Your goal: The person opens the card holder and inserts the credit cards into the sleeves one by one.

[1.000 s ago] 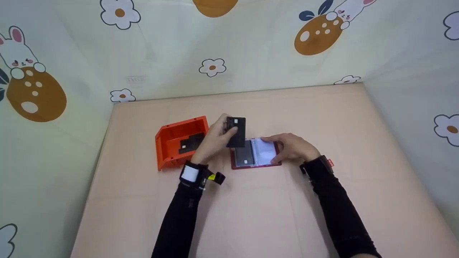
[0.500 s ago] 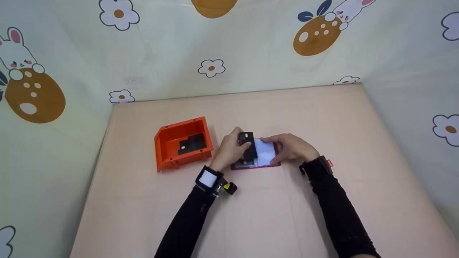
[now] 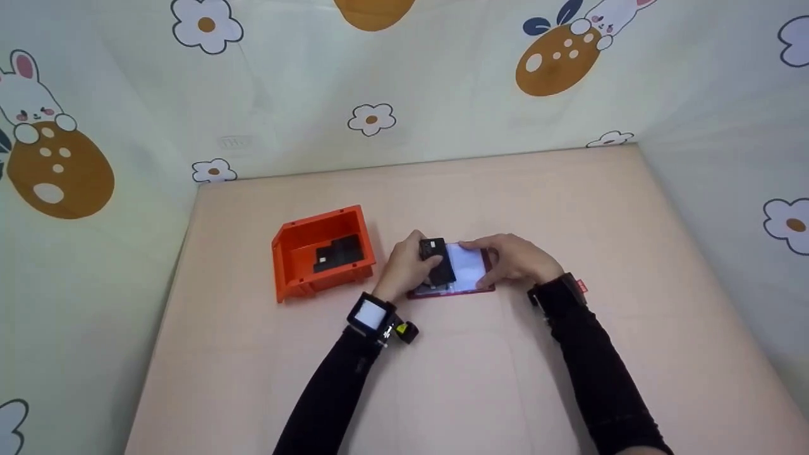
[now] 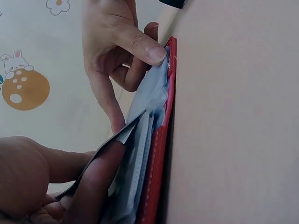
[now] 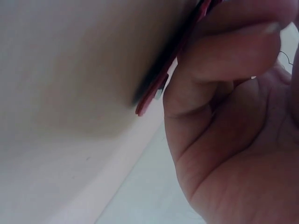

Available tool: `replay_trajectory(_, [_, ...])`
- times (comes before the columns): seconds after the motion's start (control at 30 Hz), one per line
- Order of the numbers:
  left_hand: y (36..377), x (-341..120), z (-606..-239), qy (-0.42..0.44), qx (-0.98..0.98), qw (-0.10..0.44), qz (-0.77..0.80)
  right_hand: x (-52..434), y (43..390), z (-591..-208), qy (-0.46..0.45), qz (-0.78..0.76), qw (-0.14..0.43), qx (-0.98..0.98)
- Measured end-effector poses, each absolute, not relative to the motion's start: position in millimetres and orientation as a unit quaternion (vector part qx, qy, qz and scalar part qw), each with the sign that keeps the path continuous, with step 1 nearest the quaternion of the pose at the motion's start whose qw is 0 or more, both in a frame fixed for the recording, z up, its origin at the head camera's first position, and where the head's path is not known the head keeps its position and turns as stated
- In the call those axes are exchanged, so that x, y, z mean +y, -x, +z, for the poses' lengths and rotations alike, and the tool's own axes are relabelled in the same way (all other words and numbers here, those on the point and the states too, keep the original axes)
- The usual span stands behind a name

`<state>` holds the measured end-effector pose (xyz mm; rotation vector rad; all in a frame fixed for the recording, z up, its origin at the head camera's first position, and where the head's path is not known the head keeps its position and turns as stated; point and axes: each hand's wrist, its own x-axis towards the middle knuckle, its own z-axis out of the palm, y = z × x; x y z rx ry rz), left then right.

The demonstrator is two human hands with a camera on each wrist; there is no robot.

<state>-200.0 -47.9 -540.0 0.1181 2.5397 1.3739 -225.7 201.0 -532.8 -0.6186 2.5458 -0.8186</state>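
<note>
Black card (image 3: 437, 260): thin, stiff, light, probably slick-faced; pinched at its near end between thumb and fingers of the left hand (image 3: 404, 268), its far end entering a clear sleeve of the red card holder (image 3: 471, 287). Best taken by the short edges, judged so. Holder: soft floppy sleeves, lying open mid-table (image 3: 569, 208); a sleeve is held lifted by the curled fingers of the right hand (image 3: 515, 259). Orange bin (image 3: 287, 256), toward the left edge, contains further black cards (image 3: 339, 253).

- A small staged recording booth, not a lived-in room.
- Cloth walls (image 3: 442, 95) printed with rabbits, flowers and orange eggs enclose it on three sides.
- A plain beige table (image 3: 569, 208) fills the floor of it.
</note>
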Motion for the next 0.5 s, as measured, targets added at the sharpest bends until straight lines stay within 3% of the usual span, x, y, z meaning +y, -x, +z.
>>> replay_trajectory(0.5, [194,-35,-537,-0.023,0.899,0.089,0.428,200,226,-530,0.22,-0.296,0.202,0.907])
